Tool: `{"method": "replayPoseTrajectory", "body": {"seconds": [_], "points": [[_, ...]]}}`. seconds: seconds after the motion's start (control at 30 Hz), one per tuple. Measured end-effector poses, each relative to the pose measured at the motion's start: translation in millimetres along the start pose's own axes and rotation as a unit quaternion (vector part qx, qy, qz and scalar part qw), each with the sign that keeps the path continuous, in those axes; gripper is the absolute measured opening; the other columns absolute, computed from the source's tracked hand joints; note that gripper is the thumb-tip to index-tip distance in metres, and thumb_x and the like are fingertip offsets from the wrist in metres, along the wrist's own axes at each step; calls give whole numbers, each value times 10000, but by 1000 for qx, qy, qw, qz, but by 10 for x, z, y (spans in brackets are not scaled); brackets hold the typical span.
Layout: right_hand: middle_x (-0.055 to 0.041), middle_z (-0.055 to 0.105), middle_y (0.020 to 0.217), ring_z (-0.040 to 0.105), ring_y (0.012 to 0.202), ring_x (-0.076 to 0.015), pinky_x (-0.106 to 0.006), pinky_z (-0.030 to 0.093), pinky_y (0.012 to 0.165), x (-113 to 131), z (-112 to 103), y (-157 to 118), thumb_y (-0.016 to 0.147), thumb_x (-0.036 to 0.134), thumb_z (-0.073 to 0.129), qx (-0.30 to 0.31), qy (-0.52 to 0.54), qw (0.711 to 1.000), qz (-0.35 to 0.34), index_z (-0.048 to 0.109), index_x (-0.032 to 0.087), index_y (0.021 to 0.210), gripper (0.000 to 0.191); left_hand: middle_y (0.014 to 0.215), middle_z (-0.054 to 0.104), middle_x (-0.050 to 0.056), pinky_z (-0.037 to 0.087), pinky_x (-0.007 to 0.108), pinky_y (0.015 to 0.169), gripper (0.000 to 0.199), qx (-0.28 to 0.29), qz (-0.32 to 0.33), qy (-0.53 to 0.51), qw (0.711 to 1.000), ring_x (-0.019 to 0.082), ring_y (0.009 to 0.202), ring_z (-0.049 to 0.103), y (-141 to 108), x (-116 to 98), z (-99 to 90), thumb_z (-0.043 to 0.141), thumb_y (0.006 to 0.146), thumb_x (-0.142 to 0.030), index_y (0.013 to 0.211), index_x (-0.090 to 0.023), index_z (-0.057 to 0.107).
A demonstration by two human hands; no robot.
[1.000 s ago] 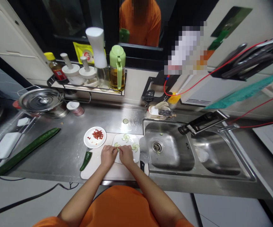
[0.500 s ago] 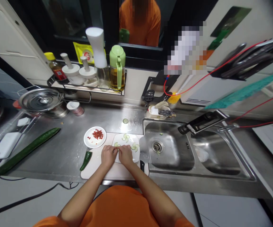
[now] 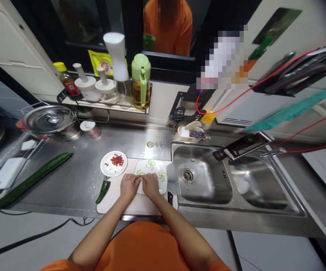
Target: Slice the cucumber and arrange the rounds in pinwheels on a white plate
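Observation:
My left hand (image 3: 129, 185) and my right hand (image 3: 150, 185) meet fingertip to fingertip over the left side of a white squarish plate (image 3: 163, 187). Both have their fingers pinched at a small pale-green cucumber slice (image 3: 140, 173), mostly hidden by them. Thin cucumber slices lie in a pinwheel (image 3: 150, 164) at the plate's far side and in another pinwheel (image 3: 161, 175) at its right. Under the plate is a pale cutting board (image 3: 112, 201). A round white plate (image 3: 106, 157) with chopped red bits (image 3: 117, 160) stands beyond my left hand, and a green pepper piece (image 3: 103, 192) lies left of it.
A knife (image 3: 170, 197) lies at the board's right edge, beside the double sink (image 3: 205, 177) with its faucet (image 3: 241, 146). A long cucumber (image 3: 38, 175) rests on the left counter. A lidded pot (image 3: 50, 122) and a seasoning rack (image 3: 109, 106) stand behind.
Both hands stay over the same spot on the plate, with only a slight shift of the fingers. The plates and the other things have not moved.

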State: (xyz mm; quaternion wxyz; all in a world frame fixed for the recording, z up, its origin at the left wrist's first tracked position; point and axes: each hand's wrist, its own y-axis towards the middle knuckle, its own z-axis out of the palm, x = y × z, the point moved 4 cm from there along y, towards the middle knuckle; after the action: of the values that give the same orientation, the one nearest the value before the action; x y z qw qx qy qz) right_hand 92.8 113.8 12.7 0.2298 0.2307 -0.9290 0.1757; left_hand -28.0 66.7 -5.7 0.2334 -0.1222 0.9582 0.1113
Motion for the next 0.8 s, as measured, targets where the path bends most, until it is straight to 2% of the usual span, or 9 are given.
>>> {"method": "replayPoseTrajectory", "body": {"seconds": [0.2, 0.37, 0.5, 0.63, 0.8], "points": [[-52, 599, 1015, 425, 971, -206, -287, 305, 778, 17, -46, -16, 899, 168, 407, 2, -5, 1000, 1, 632, 233, 1115, 318, 777, 658, 70, 384, 319, 760, 218, -3, 1, -13, 1000, 202, 797, 532, -7, -8, -32, 504, 840, -280, 805, -202, 705], [-55, 598, 1010, 425, 991, -208, -286, 309, 767, 21, -123, -43, 897, 163, 416, 4, 2, 1000, 20, 637, 225, 1113, 315, 786, 664, 65, 389, 317, 784, 234, -23, -20, -17, 999, 199, 798, 536, 18, 100, -173, 495, 834, -293, 788, -200, 704], [-52, 608, 996, 428, 997, -212, -279, 319, 758, 3, -180, -72, 900, 152, 406, -9, 29, 999, 31, 644, 213, 1107, 322, 781, 664, 78, 390, 326, 806, 253, -52, -106, 21, 993, 208, 792, 542, 114, 417, -342, 487, 802, -308, 772, -187, 707], [-60, 613, 998, 439, 995, -219, -289, 327, 764, -19, -195, -93, 899, 152, 409, -17, 37, 999, 35, 658, 204, 1082, 313, 831, 673, 96, 390, 334, 826, 297, -50, -200, 56, 977, 224, 836, 558, 234, 747, -458, 456, 787, -312, 828, -175, 716], [-55, 619, 998, 445, 985, -217, -298, 331, 791, -36, -187, -107, 879, 140, 415, -20, 36, 999, 35, 665, 201, 1069, 320, 863, 674, 105, 404, 325, 797, 316, -33, -266, 78, 960, 241, 869, 565, 336, 892, -492, 470, 769, -348, 874, -182, 717]]}}
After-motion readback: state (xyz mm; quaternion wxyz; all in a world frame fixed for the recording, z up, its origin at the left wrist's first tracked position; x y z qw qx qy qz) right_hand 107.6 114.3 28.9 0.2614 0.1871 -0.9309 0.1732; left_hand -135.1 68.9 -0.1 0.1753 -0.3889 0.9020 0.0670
